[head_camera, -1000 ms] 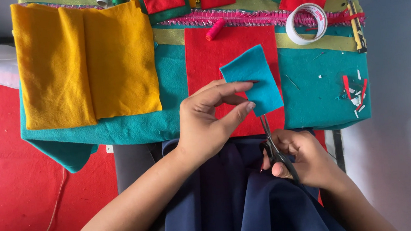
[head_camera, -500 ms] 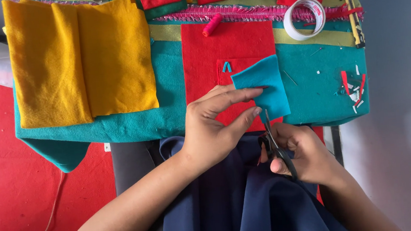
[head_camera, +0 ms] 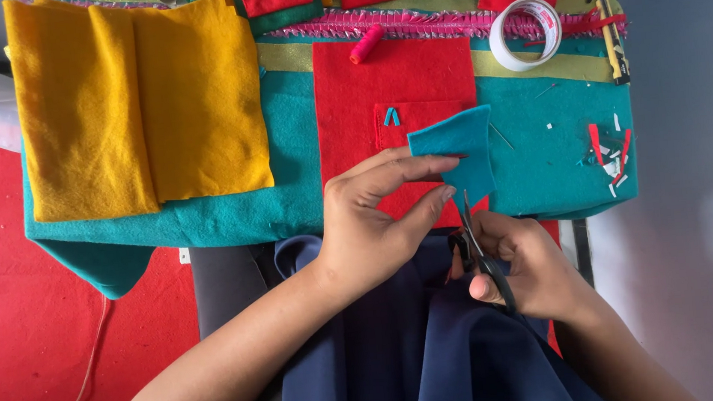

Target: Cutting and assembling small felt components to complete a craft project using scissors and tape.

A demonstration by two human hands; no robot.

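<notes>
My left hand [head_camera: 375, 220] pinches a small teal felt piece [head_camera: 460, 150] between thumb and fingers, holding it up above a red felt panel [head_camera: 393, 77]. My right hand [head_camera: 526, 267] grips black-handled scissors [head_camera: 474, 242] just below the felt piece, with the blades pointing up into its lower edge. Both hands hover over my lap, which is covered in dark blue fabric [head_camera: 404, 351], at the near edge of a teal felt sheet [head_camera: 287, 198].
Folded yellow felt [head_camera: 138, 108] lies on the left. A roll of white tape [head_camera: 524, 33], a pink thread spool [head_camera: 367, 43], a utility knife [head_camera: 613, 36] and small felt scraps [head_camera: 606, 153] sit at the right. Red floor [head_camera: 42, 340] lies to the left.
The teal felt piece has turned slightly in my left hand, and the scissors have moved up into its lower edge. The view has shifted a little.
</notes>
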